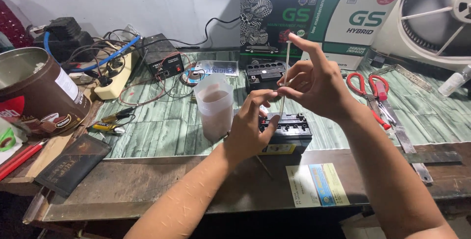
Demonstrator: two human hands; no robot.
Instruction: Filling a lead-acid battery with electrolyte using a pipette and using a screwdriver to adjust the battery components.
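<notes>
My right hand [314, 79] holds a thin white tube [285, 70] upright, pinched between fingers, its lower end reaching down to a small black battery [289, 130] on the bench. My left hand [252, 126] grips the tube's lower part just above the battery's top, partly hiding the battery's left side. A translucent plastic cup [215, 106] with liquid stands just left of my left hand. A second small black battery [264, 72] sits farther back, behind the tube.
Green-tiled bench top [162, 126] with a wooden front edge. Red-handled scissors [370, 89] and a metal ruler [405, 138] lie right. Charger box [164, 62], cables and power strip at back left, brown tin [37, 92] far left, cardboard boxes [314, 16] behind, a fan [436, 18] at right.
</notes>
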